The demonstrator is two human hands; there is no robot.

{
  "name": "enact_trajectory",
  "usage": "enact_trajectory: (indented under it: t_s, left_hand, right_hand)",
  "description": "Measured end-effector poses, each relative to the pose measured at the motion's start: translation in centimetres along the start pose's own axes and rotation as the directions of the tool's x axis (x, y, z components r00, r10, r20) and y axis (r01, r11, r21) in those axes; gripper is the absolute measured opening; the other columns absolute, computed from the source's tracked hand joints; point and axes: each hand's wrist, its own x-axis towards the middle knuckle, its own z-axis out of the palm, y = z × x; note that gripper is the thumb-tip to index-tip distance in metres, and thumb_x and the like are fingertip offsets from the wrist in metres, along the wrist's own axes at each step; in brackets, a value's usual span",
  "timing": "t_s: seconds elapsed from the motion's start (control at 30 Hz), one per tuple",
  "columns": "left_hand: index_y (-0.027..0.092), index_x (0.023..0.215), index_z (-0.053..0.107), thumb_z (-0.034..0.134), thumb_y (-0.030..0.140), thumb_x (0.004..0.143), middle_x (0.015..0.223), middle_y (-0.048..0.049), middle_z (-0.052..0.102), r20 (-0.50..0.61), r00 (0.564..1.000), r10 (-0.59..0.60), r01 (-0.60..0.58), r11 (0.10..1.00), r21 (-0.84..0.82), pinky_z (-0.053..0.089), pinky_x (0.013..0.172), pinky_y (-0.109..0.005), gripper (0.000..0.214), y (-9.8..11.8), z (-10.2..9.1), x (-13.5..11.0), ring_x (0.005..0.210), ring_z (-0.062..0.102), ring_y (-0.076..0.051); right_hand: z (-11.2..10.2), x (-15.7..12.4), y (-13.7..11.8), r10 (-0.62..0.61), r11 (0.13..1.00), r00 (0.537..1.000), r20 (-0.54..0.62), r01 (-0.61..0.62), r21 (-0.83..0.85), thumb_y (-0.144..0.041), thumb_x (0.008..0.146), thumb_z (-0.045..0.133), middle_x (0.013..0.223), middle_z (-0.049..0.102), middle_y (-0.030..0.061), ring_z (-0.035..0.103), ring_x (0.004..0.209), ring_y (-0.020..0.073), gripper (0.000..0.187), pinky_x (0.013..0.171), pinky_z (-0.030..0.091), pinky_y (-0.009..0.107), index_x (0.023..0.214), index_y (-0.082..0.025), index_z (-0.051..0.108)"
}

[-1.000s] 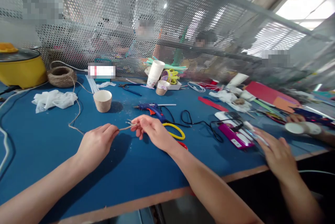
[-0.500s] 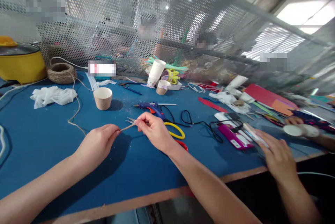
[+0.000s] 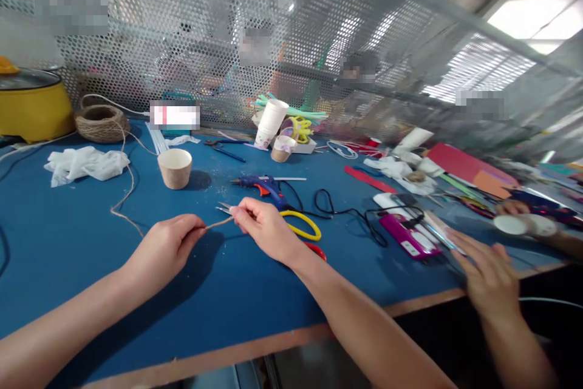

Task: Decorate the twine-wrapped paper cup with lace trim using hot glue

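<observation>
My left hand (image 3: 166, 247) pinches a strand of jute twine (image 3: 217, 223) above the blue table (image 3: 68, 243). My right hand (image 3: 264, 228) pinches the same strand a short way to the right, so the twine runs taut between both hands. The twine trails back left to a twine spool (image 3: 99, 122) at the far left. Under my right hand lie yellow-handled scissors (image 3: 303, 225), their blade tips showing beside my fingers. A blue glue gun (image 3: 262, 184) lies just beyond my right hand.
A paper cup (image 3: 175, 167) stands behind my left hand, with white cloth (image 3: 82, 163) and a yellow pot (image 3: 31, 107) at far left. Stacked cups (image 3: 272, 122), a black cable (image 3: 346, 214) and a pink box (image 3: 407, 234) lie right. Another person's hand (image 3: 487, 273) rests at the table's right edge.
My right hand closed from loose fingers into a pinch on the twine and pulled it straight. The view shifted slightly right; the other person's hand moved a little along the edge.
</observation>
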Motion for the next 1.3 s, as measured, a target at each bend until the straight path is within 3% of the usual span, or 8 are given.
enact_trajectory:
  t_s: [0.17,0.4,0.63,0.73,0.9,1.0,1.2,1.3]
  left_hand:
    - [0.017,0.081,0.06,0.039,0.028,0.088,0.075,-0.0047,0.068,-0.013,1.0,0.013,-0.012,0.999,0.031,0.046,0.061,-0.025,0.025,-0.5,0.3,0.0,0.065,0.062,-0.016]
    - [0.016,0.079,0.059,0.038,0.03,0.089,0.065,-0.0018,0.063,-0.037,0.999,0.017,-0.018,0.999,-0.027,0.042,0.053,-0.022,0.027,-0.1,0.3,-0.4,0.054,0.054,-0.013]
    - [0.017,0.079,0.06,0.043,0.03,0.089,0.067,-0.0006,0.062,-0.086,0.996,0.008,-0.014,0.998,-0.069,0.043,0.055,-0.021,0.023,0.1,0.0,-0.8,0.057,0.055,-0.012]
    - [0.017,0.078,0.06,0.046,0.032,0.088,0.066,-0.0003,0.061,-0.138,0.99,0.001,-0.012,0.997,-0.078,0.042,0.054,-0.022,0.023,0.1,-0.1,-0.7,0.057,0.054,-0.012]
    - [0.017,0.074,0.059,0.046,0.034,0.086,0.06,0.001,0.059,-0.096,0.993,-0.071,0.055,0.986,-0.154,0.042,0.051,-0.022,0.024,0.5,0.5,-0.4,0.054,0.051,-0.012]
    - [0.016,0.073,0.059,0.045,0.032,0.086,0.062,0.0003,0.061,-0.008,1.0,-0.005,0.003,0.986,-0.169,0.043,0.052,-0.022,0.025,0.9,0.6,-0.3,0.053,0.052,-0.012]
    - [0.019,0.08,0.067,0.054,0.029,0.081,0.081,-0.0065,0.07,0.099,0.991,0.088,-0.115,0.941,0.318,0.048,0.066,-0.03,0.017,-1.0,-3.0,0.3,0.078,0.064,-0.023]
    - [0.019,0.062,0.066,0.06,0.027,0.076,0.071,-0.0101,0.069,0.202,0.974,-0.106,-0.044,0.782,0.621,0.042,0.052,-0.03,0.018,-2.8,-5.3,0.2,0.067,0.066,-0.027]
  right_hand:
    - [0.0,0.2,0.0,-0.017,0.997,1.0,-0.009,0.018,0.069,-0.043,0.087,0.049,0.058,0.05,-0.0031,0.041,0.049,0.0076,0.033,0.05,0.035,0.023,0.066,-0.018,0.047]
    - [-0.1,0.3,0.2,0.133,0.928,0.991,-0.01,-0.121,0.353,-0.07,0.082,0.034,0.064,0.055,0.0009,0.048,0.049,0.008,0.058,0.045,0.038,0.021,0.075,-0.016,0.052]
    - [-0.6,-0.1,0.1,0.091,0.944,0.988,-0.126,-0.046,0.325,-0.051,0.086,0.049,0.058,0.047,-0.0047,0.041,0.047,0.0059,0.038,0.045,0.035,0.02,0.067,-0.019,0.045]
    - [-0.9,0.0,0.3,0.074,0.934,0.975,-0.208,0.006,0.358,-0.036,0.083,0.058,0.068,0.053,-0.0034,0.049,0.056,0.0073,0.018,0.051,0.042,0.02,0.082,-0.019,0.053]
    - [0.6,-0.2,0.2,0.046,0.881,0.99,0.137,-0.105,0.462,-0.032,0.078,0.063,0.074,0.061,0.0002,0.055,0.06,0.0081,0.022,0.052,0.043,0.021,0.094,-0.017,0.064]
    - [1.8,-0.3,0.2,0.032,0.83,0.987,0.159,-0.114,0.546,-0.039,0.075,0.068,0.067,0.059,-0.0011,0.053,0.055,0.0073,0.025,0.049,0.042,0.021,0.083,-0.015,0.067]
    - [1.1,0.3,0.7,0.126,0.755,0.991,-0.056,-0.059,0.653,-0.052,0.075,0.064,0.053,0.05,-0.0053,0.047,0.045,0.0056,0.037,0.042,0.037,0.019,0.069,-0.016,0.057]
    - [0.3,0.5,0.6,0.127,0.782,0.987,-0.099,-0.038,0.623,-0.055,0.076,0.061,0.055,0.052,-0.0047,0.045,0.042,0.0046,0.041,0.037,0.034,0.017,0.065,-0.016,0.053]
